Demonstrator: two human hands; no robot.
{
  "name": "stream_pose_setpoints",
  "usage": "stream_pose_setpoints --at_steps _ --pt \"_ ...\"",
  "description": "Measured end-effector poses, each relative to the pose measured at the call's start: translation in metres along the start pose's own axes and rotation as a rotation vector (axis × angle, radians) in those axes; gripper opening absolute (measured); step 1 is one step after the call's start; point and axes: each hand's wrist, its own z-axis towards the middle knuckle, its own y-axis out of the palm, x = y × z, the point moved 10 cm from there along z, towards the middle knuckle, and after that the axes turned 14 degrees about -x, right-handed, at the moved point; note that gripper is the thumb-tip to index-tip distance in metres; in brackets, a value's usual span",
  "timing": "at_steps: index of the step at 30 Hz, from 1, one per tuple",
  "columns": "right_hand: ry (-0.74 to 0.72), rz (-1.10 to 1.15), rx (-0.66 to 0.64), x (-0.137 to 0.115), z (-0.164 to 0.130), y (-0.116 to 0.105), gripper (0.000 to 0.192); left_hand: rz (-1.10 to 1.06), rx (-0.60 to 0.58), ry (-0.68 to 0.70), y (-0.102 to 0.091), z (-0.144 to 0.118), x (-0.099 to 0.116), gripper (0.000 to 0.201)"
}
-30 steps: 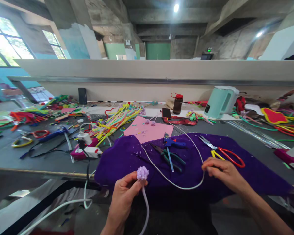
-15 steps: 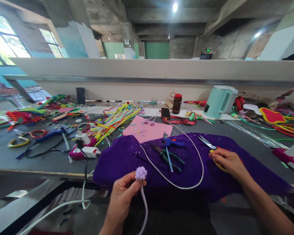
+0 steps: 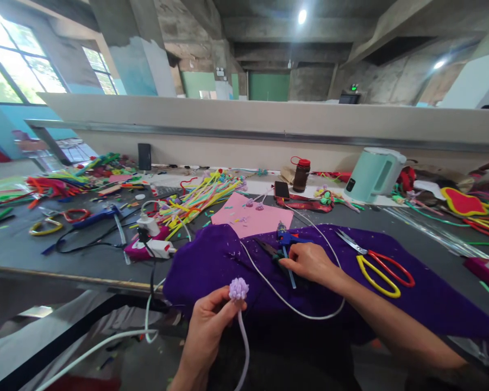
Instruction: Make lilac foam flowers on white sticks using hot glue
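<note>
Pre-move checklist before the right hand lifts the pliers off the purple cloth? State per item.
1. Right hand on the pliers: ok, fingers rest over the handles; a closed grip cannot be told.
2. Left hand holds the lilac pom-pom stem: ok, pinched just under the head, upright.
3. Glue gun clear of the pliers: not ok, it lies right against them, partly under the hand.
4. White cord clear of the lift path: not ok, it runs right beside the pliers and loops under the right forearm.
5. Scissors out of the way: ok, lying apart to the right on the purple cloth.
</note>
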Motion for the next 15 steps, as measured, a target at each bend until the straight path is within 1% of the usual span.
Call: stream_pose_setpoints --at_steps 5,10,12,15 --pt "0.029 -0.035 -0.039 0.004 0.011 0.003 0.021 -0.008 0.004 -0.012 -0.001 -0.001 -0.001 0.021" --pt "0.041 -0.04 -0.052 0.023 0.007 -0.001 0.019 0.006 -0.012 0.004 0.002 -0.001 0.002 0.019" --pt "0.03 -0.037 -0.064 0.029 0.006 -0.002 0.02 0.018 -0.019 0.007 0.004 0.0 0.002 0.019" --pt "-0.005 -0.03 -0.072 0.033 0.004 -0.003 0.028 0.043 -0.028 0.013 0.007 0.001 0.002 0.019"
